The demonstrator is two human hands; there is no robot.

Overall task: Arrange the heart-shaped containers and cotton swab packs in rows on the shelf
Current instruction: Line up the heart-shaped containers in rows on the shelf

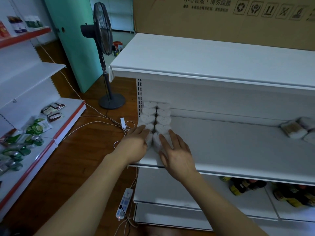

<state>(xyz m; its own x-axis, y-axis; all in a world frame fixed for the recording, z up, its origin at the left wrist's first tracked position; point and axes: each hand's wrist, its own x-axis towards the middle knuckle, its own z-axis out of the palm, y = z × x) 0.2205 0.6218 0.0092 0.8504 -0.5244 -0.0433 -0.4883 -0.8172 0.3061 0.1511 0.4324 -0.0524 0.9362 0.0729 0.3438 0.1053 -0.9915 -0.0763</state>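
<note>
Heart-shaped containers [156, 116] are ranged in two rows at the shelf's [238, 150] left end. The nearest pair is touched by the left hand [136, 144] and right hand [177, 155], fingers extended. Cotton swab packs [297, 130] lie far right.

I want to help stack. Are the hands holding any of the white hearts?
Nothing is gripped. The left hand and right hand lie with straight fingers against the front hearts of the two rows, touching their tops and sides.

The left hand [136, 143] covers the nearest left heart-shaped container [150, 138]; the cotton swab packs [296, 130] run off the right edge, blurred.
</note>
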